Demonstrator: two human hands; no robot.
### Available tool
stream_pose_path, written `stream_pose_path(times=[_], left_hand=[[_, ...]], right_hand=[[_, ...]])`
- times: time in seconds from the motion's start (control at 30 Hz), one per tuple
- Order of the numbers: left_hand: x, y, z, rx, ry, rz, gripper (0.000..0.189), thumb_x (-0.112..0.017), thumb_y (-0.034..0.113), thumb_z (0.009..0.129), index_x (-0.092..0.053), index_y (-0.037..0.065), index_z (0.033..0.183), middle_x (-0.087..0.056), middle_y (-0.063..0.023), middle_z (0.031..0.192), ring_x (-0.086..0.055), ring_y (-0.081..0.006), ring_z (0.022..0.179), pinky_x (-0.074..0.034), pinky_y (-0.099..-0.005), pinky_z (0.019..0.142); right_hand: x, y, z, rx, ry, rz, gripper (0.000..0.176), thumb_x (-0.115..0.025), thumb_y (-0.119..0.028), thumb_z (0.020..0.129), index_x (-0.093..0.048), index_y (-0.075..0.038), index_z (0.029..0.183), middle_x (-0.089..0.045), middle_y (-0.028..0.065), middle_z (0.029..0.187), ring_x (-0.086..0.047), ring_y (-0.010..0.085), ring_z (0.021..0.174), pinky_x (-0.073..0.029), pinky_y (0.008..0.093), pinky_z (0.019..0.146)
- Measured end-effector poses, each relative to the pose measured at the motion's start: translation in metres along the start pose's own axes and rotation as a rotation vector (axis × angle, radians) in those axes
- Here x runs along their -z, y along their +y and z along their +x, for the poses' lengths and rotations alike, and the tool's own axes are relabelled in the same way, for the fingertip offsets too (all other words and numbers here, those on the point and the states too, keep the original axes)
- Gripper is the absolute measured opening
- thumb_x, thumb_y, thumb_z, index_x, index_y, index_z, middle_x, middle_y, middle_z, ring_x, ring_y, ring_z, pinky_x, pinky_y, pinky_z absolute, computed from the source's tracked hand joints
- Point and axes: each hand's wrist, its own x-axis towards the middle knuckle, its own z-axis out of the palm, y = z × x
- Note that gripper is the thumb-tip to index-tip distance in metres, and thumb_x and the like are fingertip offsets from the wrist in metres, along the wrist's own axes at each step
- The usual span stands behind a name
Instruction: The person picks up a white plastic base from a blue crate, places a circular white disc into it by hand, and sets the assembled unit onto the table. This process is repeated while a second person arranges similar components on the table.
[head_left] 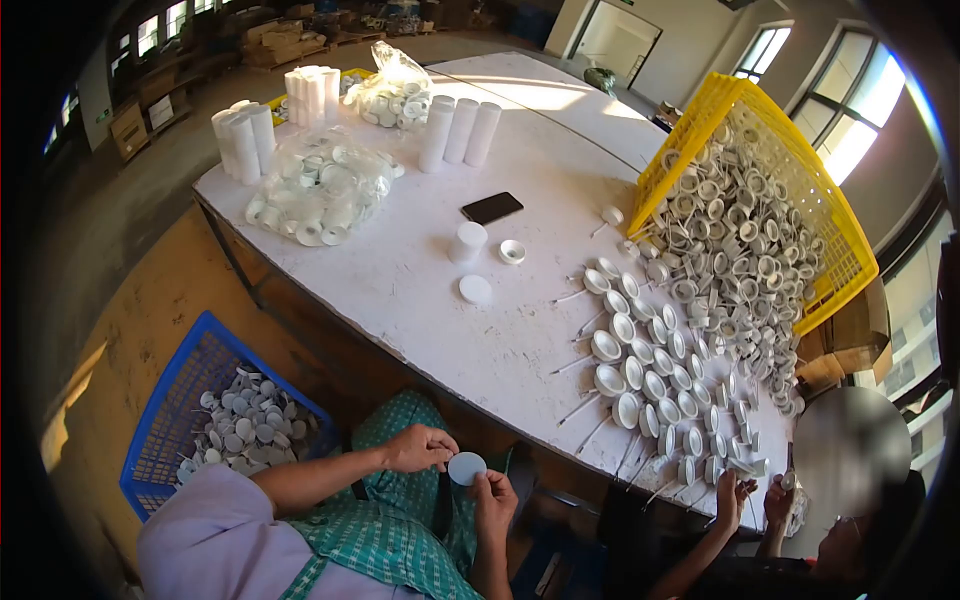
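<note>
The left hand and the right hand both pinch a small round white plastic lid, just off the near edge of the big white table.

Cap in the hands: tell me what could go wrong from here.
1. The cap is pinched only at its edges between the left hand and the right hand, over the lap and off the table. A slip could drop it to the floor.
2. The yellow crate lies tipped, and its pile of caps reaches the table's edge beside a co-worker's hands. A nudge might send some over.
</note>
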Motion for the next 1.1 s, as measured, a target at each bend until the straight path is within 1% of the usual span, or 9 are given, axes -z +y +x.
stream_pose_path(times=[0.03,0.13,0.2,0.43,0.5,0.77,0.9,0.97,1.1], left_hand=[[0.000,0.001,0.000,0.006,-0.016,0.001,0.024,-0.052,0.012,0.087,-0.060,-0.004,0.103,-0.066,-0.0105,0.088,-0.065,-0.0139,0.076,-0.049,-0.0237,0.061],[-0.001,0.005,0.005,0.007,0.053,-0.048,0.024,-0.052,0.012,0.087,-0.059,-0.004,0.104,-0.066,-0.0148,0.094,-0.065,-0.0162,0.076,-0.051,-0.0259,0.062],[-0.001,0.008,0.008,0.001,0.042,-0.050,0.024,-0.053,0.012,0.087,-0.059,-0.004,0.104,-0.066,-0.0147,0.094,-0.065,-0.0162,0.076,-0.051,-0.0260,0.062],[-0.006,0.010,0.011,-0.005,0.049,-0.020,0.021,-0.051,0.010,0.087,-0.058,-0.005,0.101,-0.066,-0.0142,0.095,-0.065,-0.0158,0.079,-0.050,-0.0250,0.060],[-0.007,0.010,0.010,-0.018,0.048,-0.014,0.021,-0.051,0.009,0.087,-0.058,-0.005,0.101,-0.066,-0.0142,0.095,-0.065,-0.0158,0.079,-0.049,-0.0248,0.059],[-0.008,0.004,0.007,-0.028,0.070,0.004,0.020,-0.051,0.007,0.086,-0.058,-0.005,0.100,-0.066,-0.0153,0.094,-0.066,-0.0160,0.078,-0.049,-0.0243,0.058],[-0.009,0.002,0.006,-0.042,0.063,0.004,0.021,-0.053,0.008,0.086,-0.058,-0.005,0.101,-0.066,-0.0147,0.093,-0.066,-0.0160,0.078,-0.050,-0.0244,0.059],[-0.011,0.008,0.003,0.005,0.019,0.006,0.024,-0.057,0.012,0.085,-0.059,-0.005,0.101,-0.066,-0.0154,0.094,-0.065,-0.0162,0.079,-0.052,-0.0280,0.071],[-0.024,-0.010,0.003,0.002,-0.063,-0.085,0.030,-0.064,0.016,0.082,-0.059,-0.005,0.102,-0.066,-0.0145,0.093,-0.064,-0.0157,0.081,-0.051,-0.0279,0.072]], right_hand=[[0.002,0.000,-0.001,-0.005,0.016,0.002,0.010,-0.059,-0.011,0.086,-0.059,-0.001,0.086,-0.058,0.0016,0.068,-0.052,0.0064,0.058,-0.041,0.0195,0.055],[0.009,0.004,0.000,-0.021,0.034,0.019,0.010,-0.059,-0.010,0.086,-0.059,-0.001,0.087,-0.059,0.0017,0.069,-0.052,0.0064,0.058,-0.041,0.0195,0.055],[0.015,0.009,0.001,-0.024,0.006,-0.005,0.013,-0.060,-0.012,0.087,-0.059,0.001,0.089,-0.060,0.0017,0.072,-0.053,0.0058,0.061,-0.043,0.0191,0.056],[0.025,0.018,-0.005,-0.011,0.072,0.017,0.012,-0.060,-0.012,0.086,-0.059,0.000,0.087,-0.060,0.0020,0.070,-0.052,0.0061,0.059,-0.042,0.0195,0.055],[0.029,0.021,-0.009,-0.038,0.051,0.005,0.014,-0.061,-0.014,0.086,-0.060,0.000,0.088,-0.059,0.0003,0.072,-0.052,0.0049,0.061,-0.042,0.0189,0.057],[0.033,0.027,-0.013,-0.045,0.076,-0.013,0.013,-0.061,-0.013,0.086,-0.061,0.000,0.088,-0.059,-0.0005,0.072,-0.052,0.0049,0.062,-0.042,0.0190,0.057],[0.033,0.026,-0.015,-0.048,0.090,-0.013,0.013,-0.061,-0.013,0.086,-0.061,0.000,0.089,-0.059,-0.0001,0.073,-0.052,0.0051,0.062,-0.043,0.0194,0.058],[0.033,0.027,-0.016,-0.048,0.093,-0.017,0.013,-0.061,-0.013,0.086,-0.061,0.000,0.089,-0.059,0.0000,0.074,-0.052,0.0051,0.062,-0.043,0.0195,0.058],[0.031,0.025,-0.015,-0.035,0.082,0.016,0.013,-0.060,-0.013,0.086,-0.061,0.000,0.090,-0.059,0.0003,0.074,-0.052,0.0054,0.062,-0.043,0.0196,0.058]])
